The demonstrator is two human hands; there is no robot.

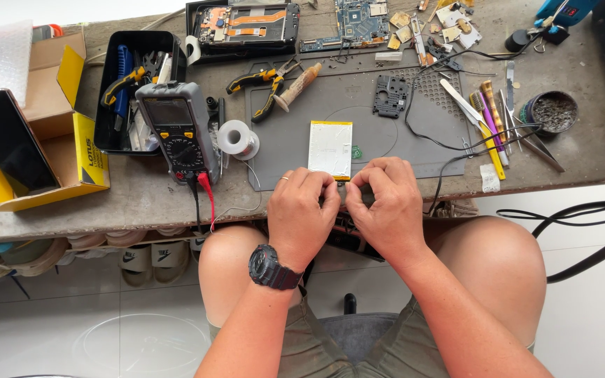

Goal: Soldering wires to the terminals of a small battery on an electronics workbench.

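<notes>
A: Which step is this?

B: I'd say close work on the near end of the flat white battery (330, 148). It lies on the grey mat (400, 150) near the bench's (141, 199) front edge. Both hands meet just below its yellow-taped lower edge.

A: What are the hands doing?

B: The left hand (302, 210) and right hand (386, 206) are curled, fingertips pressed together on something tiny between them; I cannot tell what. The battery sits just beyond the knuckles, touching or nearly so.

A: And the next move?

B: Probably fine, steady fingers. The solder spool (236, 138) and the meter (176, 126) sit to the left, tweezers (540, 143) toward the right edge.
</notes>
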